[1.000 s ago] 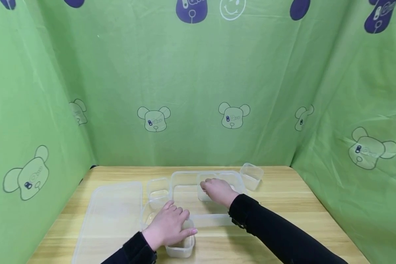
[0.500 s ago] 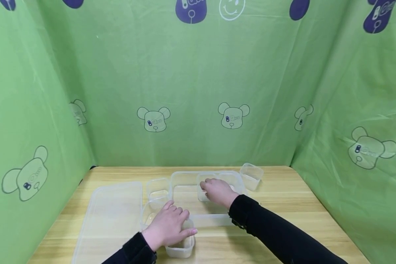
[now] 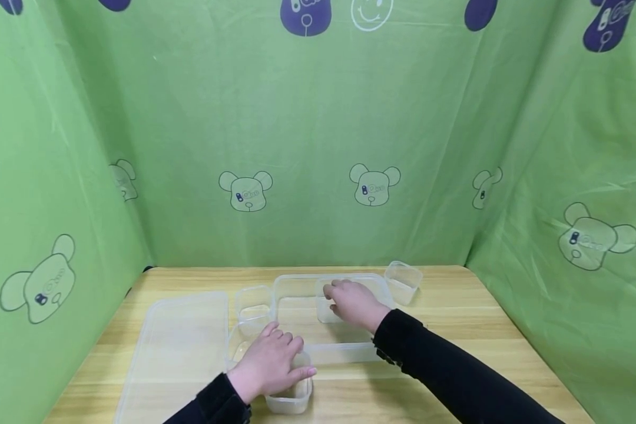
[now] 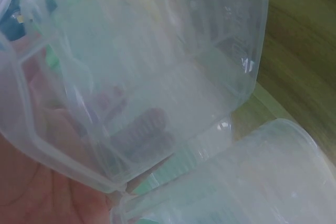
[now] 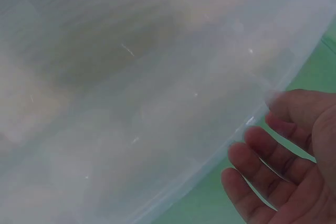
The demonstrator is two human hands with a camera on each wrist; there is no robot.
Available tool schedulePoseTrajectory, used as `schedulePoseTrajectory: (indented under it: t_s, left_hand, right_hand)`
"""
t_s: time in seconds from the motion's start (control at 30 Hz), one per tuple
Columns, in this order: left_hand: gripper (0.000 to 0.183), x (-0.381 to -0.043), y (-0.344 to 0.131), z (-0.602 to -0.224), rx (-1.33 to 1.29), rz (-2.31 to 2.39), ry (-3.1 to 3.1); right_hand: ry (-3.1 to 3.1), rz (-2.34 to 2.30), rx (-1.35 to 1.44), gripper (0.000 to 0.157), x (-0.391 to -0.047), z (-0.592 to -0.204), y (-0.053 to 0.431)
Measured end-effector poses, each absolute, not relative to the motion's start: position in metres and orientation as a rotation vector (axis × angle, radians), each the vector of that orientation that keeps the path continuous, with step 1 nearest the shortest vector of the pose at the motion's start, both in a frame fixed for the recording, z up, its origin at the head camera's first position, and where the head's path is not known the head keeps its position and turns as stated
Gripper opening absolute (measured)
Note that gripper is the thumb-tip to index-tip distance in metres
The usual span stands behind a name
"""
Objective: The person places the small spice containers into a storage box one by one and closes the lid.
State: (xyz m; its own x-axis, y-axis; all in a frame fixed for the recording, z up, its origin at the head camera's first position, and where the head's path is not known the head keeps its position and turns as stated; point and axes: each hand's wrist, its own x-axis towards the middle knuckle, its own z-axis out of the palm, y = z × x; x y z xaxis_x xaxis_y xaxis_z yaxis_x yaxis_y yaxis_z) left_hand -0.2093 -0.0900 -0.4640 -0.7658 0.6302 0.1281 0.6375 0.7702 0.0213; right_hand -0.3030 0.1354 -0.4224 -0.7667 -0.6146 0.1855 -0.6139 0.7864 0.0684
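Near the front of the table, my left hand [image 3: 270, 362] grips a small clear plastic food container [image 3: 288, 404]. The left wrist view has its ribbed wall [image 4: 173, 40] against the palm, with fingers showing through the plastic. A second small container [image 4: 252, 182] lies just beside it. Farther back stands a large clear rectangular box [image 3: 341, 353] with a small container [image 3: 327, 311] inside at its right part. Over that inner container is my right hand [image 3: 355, 303]. Its fingers [image 5: 262, 171] are loosely bent and parted beside a clear plastic wall, holding nothing.
A large flat clear lid [image 3: 185, 335] lies on the left of the wooden table [image 3: 456, 353]. One small container [image 3: 254, 299] stands left of the box; another [image 3: 404, 282] leans tilted at its back right corner. Green curtains [image 3: 307, 118] enclose the back and sides.
My right hand has drawn back slightly to the right, its thumb and fingers parting at the inner container. The left hand and the containers stay put.
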Motion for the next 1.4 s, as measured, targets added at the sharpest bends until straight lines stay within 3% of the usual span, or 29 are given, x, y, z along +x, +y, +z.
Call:
schedulePoseTrajectory:
  t_s: [1.4]
  left_hand:
    - [0.062, -0.208, -0.089, -0.461, -1.0, -0.09, -2.881]
  right_hand:
    - [-2.806, 0.049, 0.76, 0.016, -0.325, -0.401, 0.236]
